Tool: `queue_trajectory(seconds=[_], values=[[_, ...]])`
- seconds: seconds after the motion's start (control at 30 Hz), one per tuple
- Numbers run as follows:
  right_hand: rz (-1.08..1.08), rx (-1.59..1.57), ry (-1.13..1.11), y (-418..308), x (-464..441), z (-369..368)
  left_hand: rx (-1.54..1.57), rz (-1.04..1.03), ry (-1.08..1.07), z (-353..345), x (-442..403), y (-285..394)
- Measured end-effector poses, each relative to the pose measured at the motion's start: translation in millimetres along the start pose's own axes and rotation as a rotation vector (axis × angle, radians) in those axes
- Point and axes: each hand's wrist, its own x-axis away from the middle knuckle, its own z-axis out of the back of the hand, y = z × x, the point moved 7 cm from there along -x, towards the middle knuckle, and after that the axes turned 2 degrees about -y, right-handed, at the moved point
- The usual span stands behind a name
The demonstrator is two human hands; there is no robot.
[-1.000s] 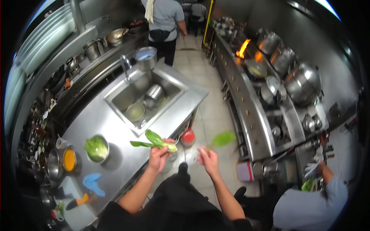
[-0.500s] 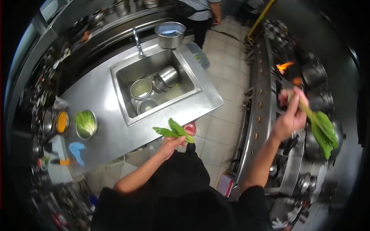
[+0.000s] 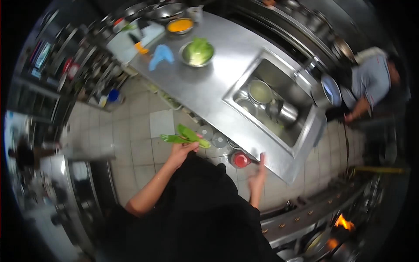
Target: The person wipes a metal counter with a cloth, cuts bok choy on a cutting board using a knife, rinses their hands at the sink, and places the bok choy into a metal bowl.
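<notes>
My left hand (image 3: pixel 183 150) is closed around a small bunch of leafy green stalks (image 3: pixel 185 135), held over the tiled floor beside the counter. Their leaf tips point up and to the left. By the counter's front edge, my right hand (image 3: pixel 257 178) appears with one finger stretched up and the others blurred. No vegetable shows in it. Just left of that hand, lower than the counter, is a red round container (image 3: pixel 240 160). On the counter sits a metal bowl (image 3: pixel 197 64) with a head of lettuce (image 3: pixel 200 50).
The steel counter (image 3: pixel 227 39) holds a sink (image 3: pixel 290 146) with metal pots, a blue glove (image 3: pixel 162 56), an orange-filled bowl (image 3: pixel 180 26) and an orange-handled knife (image 3: pixel 140 47). Another person (image 3: pixel 371 83) stands beyond the sink. A flame (image 3: pixel 345 222) burns on the stove at lower right.
The view has swung from the stove toward the counter's left side. My right hand has come away from the stove, and its leafy stalk is gone from sight. My left hand keeps its bunch.
</notes>
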Motion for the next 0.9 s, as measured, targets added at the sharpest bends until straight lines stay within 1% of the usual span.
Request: queue_trajectory(seconds=[0.03,0.07,0.1,0.13,0.17,0.2,0.27,0.3,0.33,0.4,0.43,0.47,0.5,0.53,0.57,0.6,0.63,0.67,0.7,0.73,0.77,0.8,0.83,0.87,0.9], values=[[-0.005,-0.061,-0.162,-31,4,-34,-0.021,0.004,-0.051,2,-2,-4],[-0.017,-0.114,-0.304,-55,5,-62,-0.006,-0.014,-0.031,9,-5,-3],[0.001,-0.104,-0.313,-76,-4,-72,-0.157,-0.042,-0.087,6,-11,-3],[0.181,-0.014,-0.379,-108,-15,-89,-0.309,-0.063,-0.147,3,-16,-3],[0.356,0.080,-0.445,-137,-24,-105,-0.385,-0.022,-0.148,0,-20,6],[0.359,0.093,-0.451,-156,-38,-116,-0.370,-0.023,-0.147,3,-26,16],[0.313,0.099,-0.686,-187,-59,-159,-0.485,-0.194,-0.248,18,-33,46],[0.413,0.104,-0.644,-198,-75,-177,-0.381,-0.229,-0.282,36,-41,61],[0.505,0.111,-0.597,-209,-91,-194,-0.376,-0.227,-0.280,63,-41,75],[0.302,0.076,-0.486,-218,-154,-214,-0.068,-0.248,-0.177,133,-49,112],[0.278,-0.090,-0.364,-231,-184,-217,-0.150,-0.274,-0.115,183,-51,120],[0.274,-0.180,-0.254,-263,-205,-217,-0.232,-0.292,-0.054,236,-49,122],[0.374,-0.231,-0.120,-264,-239,-221,-0.246,-0.313,0.032,286,-44,123],[0.413,-0.212,-0.075,-266,-270,-227,-0.277,-0.347,0.131,336,-38,127],[0.420,-0.290,-0.022,-256,-302,-239,-0.288,-0.352,0.154,379,-34,128],[0.368,-0.225,-0.020,-248,-324,-252,-0.359,-0.313,0.229,423,-26,125],[0.320,0.137,-0.011,-237,-341,-263,-0.428,-0.268,0.304,460,-15,122],[0.322,0.378,0.204,-246,-329,-272,-0.436,-0.266,0.332,485,-4,123],[0.392,0.477,0.299,-248,-324,-283,-0.335,-0.216,0.384,510,1,120],[0.397,0.344,0.325,-265,-307,-299,-0.229,-0.170,0.432,531,0,117],[0.296,0.346,0.250,-280,-291,-319,-0.228,-0.176,0.449,546,-4,119],[0.121,0.411,0.098,-276,-288,-348,-0.199,-0.147,0.451,557,-11,119],[0.073,0.286,0.046,-280,-276,-380,-0.172,-0.115,0.448,568,-21,122],[0.349,0.290,0.072,-280,-275,-413,-0.179,-0.107,0.449,576,-35,130],[0.462,0.277,-0.031,-297,-270,-448,-0.230,-0.129,0.402,577,-54,141]])
